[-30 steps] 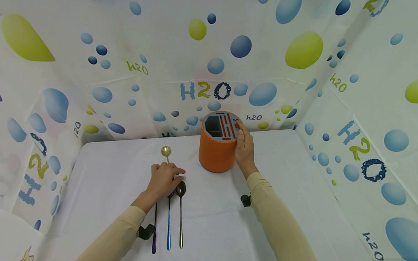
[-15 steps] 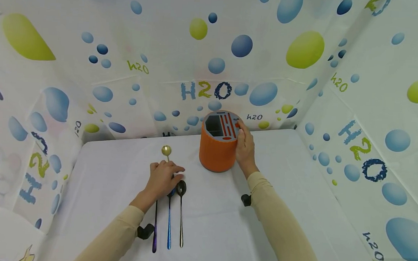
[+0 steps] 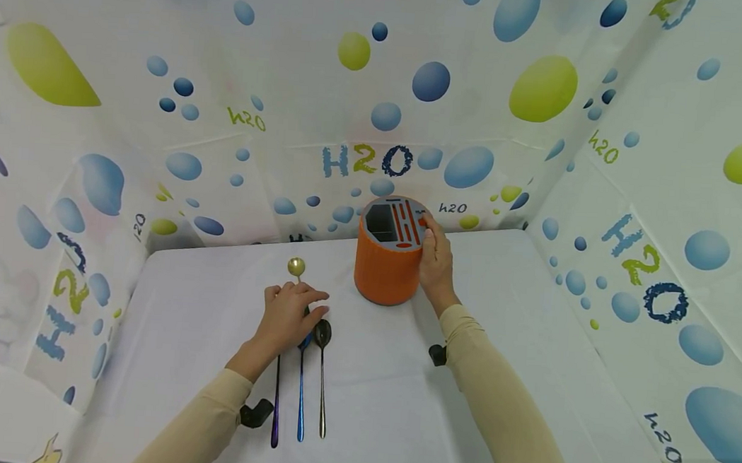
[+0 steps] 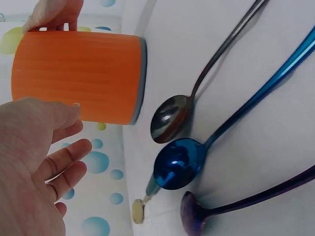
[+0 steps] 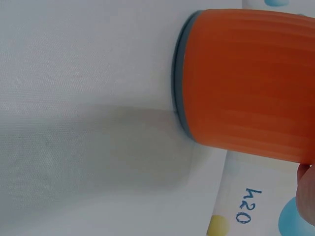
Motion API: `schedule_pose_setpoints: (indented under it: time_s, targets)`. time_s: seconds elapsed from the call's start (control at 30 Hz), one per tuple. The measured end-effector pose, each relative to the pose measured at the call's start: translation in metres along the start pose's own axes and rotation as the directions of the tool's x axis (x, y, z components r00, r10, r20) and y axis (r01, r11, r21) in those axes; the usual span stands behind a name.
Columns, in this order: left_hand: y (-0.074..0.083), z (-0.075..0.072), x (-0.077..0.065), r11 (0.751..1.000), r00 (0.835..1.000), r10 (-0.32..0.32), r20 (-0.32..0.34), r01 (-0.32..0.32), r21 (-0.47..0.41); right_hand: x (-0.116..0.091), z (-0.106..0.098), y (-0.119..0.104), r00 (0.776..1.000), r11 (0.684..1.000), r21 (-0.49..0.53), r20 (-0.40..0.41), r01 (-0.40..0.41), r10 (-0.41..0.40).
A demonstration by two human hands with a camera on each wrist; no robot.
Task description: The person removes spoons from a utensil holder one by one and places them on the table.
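My right hand (image 3: 438, 264) grips the right side of an orange cylindrical utensil holder (image 3: 386, 271), which stands upright with a grey slotted top. My left hand (image 3: 289, 318) hovers over the spoons, its fingers loosely bent and apart, with nothing between them in the left wrist view. Below it lie a dark metal spoon (image 4: 170, 118), a blue round-bowled spoon (image 4: 179, 162) and a purple spoon (image 4: 194, 214). A gold spoon (image 3: 296, 266) lies farther back, its handle partly hidden by the left hand in the head view.
A white cloth covers the table (image 3: 515, 382). Behind and at the sides hang white sheets (image 3: 280, 56) with blue and green dots. The holder stands near the table's back edge. Dark wrist mounts (image 3: 256, 413) sit on both forearms.
Both hands keep nearly the same place; the left shifts only very slightly. The holder and the spoons stay put.
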State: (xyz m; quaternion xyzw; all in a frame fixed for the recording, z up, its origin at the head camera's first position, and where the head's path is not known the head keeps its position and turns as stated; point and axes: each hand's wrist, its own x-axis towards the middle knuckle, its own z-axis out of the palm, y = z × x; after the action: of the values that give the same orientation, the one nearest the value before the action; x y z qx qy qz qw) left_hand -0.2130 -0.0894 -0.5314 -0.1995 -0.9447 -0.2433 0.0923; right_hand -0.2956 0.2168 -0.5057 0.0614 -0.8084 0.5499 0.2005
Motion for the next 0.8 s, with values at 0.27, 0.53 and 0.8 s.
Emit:
schedule_pose_setpoints:
  time_s: [0.27, 0.53, 0.8]
  targets:
    - [0.008, -0.006, 0.0, 1.0, 1.0, 0.016, -0.017, -0.016, -0.01, 0.0, 0.0, 0.002, 1.0, 1.0, -0.004, -0.005, 0.009, -0.009]
    - [0.012, -0.011, -0.001, 0.999, 0.999, 0.041, -0.034, -0.042, -0.028, -0.002, 0.0, 0.002, 1.0, 1.0, 0.008, -0.002, -0.022, 0.022]
    - [0.013, -0.016, 0.002, 0.998, 0.998, 0.049, -0.047, -0.051, -0.037, -0.002, 0.0, 0.0, 0.999, 0.999, 0.026, 0.002, -0.04, 0.04]
